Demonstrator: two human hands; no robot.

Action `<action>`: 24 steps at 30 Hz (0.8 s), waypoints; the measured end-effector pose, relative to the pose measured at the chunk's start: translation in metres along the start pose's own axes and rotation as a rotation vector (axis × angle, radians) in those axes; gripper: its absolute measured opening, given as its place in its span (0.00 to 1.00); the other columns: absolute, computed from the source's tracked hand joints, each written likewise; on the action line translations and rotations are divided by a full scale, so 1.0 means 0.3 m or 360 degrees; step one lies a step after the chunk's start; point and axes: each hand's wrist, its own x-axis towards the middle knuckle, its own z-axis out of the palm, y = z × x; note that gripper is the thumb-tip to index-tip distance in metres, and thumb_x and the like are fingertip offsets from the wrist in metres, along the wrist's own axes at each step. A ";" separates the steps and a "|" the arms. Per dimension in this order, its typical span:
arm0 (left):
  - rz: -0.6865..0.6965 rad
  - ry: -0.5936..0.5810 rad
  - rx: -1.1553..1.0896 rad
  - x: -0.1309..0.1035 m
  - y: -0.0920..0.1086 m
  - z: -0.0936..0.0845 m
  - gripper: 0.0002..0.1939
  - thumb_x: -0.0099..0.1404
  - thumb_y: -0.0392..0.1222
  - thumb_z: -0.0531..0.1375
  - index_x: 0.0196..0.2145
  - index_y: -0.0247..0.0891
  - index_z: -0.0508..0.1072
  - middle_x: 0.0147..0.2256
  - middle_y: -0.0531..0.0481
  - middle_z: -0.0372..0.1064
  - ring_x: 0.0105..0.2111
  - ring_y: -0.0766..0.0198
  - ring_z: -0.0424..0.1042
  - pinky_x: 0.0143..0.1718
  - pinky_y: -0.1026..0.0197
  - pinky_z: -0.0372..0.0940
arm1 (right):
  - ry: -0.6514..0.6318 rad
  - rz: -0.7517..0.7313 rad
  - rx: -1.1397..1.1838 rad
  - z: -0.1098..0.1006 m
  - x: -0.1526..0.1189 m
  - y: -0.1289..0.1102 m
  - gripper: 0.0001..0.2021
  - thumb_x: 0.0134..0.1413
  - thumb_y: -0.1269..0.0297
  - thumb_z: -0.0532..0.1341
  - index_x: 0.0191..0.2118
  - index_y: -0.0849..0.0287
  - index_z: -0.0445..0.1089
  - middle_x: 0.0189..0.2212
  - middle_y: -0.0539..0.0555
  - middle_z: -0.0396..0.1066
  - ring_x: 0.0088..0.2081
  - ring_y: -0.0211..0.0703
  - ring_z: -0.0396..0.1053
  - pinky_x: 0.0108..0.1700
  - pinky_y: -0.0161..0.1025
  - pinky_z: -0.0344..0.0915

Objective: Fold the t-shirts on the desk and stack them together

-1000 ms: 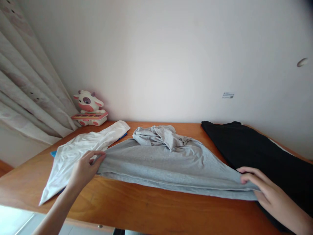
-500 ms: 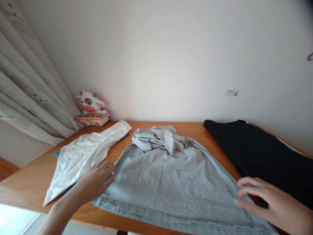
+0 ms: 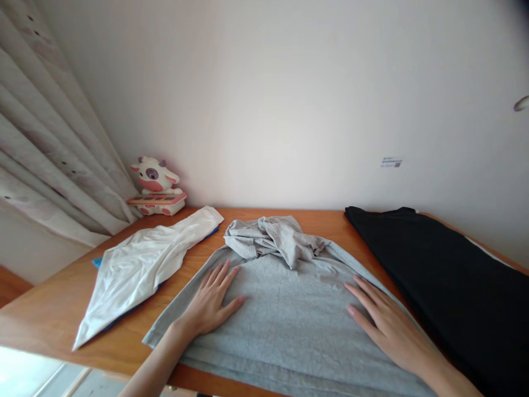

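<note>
A grey cloth garment [image 3: 285, 314], which looks like a shirt, lies spread on the wooden table, its far end bunched up in a crumpled heap. My left hand [image 3: 212, 300] rests flat on its left side, fingers spread and thumb pointing right. On the right side of the grey cloth lies my right hand [image 3: 378, 317], palm down with fingers apart. Neither hand grips the fabric. The garment's near hem reaches the table's front edge.
Left on the table [image 3: 45, 314] lies a white garment [image 3: 140, 262] over something blue. Black folded cloth [image 3: 438, 264] covers the right side. A cow toy with a keyboard [image 3: 157, 187] stands at the back left, near a curtain [image 3: 49, 143]. A wall [image 3: 285, 110] rises behind.
Both hands have moved inward from the garment's sides and now lie flat on it. The near part of the grey cloth looks smoother, with its left corner spread further out.
</note>
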 end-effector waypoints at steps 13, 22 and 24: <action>-0.0366 -0.0001 -0.0012 0.005 0.033 -0.109 0.34 0.65 0.62 0.60 0.62 0.40 0.70 0.61 0.31 0.68 0.60 0.36 0.69 0.57 0.37 0.64 | 0.0104 0.0095 -0.0096 -0.068 0.031 -0.022 0.23 0.65 0.41 0.54 0.44 0.54 0.76 0.42 0.61 0.81 0.45 0.60 0.79 0.48 0.56 0.75; -0.0697 0.0198 -0.0024 0.381 0.180 -0.040 0.23 0.73 0.58 0.53 0.54 0.38 0.70 0.38 0.35 0.80 0.41 0.43 0.81 0.40 0.51 0.68 | 0.0102 0.0311 -0.0052 -0.021 0.418 -0.344 0.26 0.66 0.47 0.54 0.60 0.59 0.65 0.28 0.54 0.79 0.31 0.54 0.79 0.30 0.42 0.65; -0.0741 0.0238 -0.0098 0.383 0.171 0.001 0.30 0.71 0.62 0.54 0.60 0.37 0.65 0.36 0.36 0.80 0.40 0.43 0.81 0.39 0.51 0.67 | -0.0027 0.0362 -0.0125 -0.015 0.484 -0.380 0.31 0.64 0.44 0.56 0.63 0.62 0.63 0.30 0.60 0.80 0.34 0.59 0.80 0.32 0.44 0.66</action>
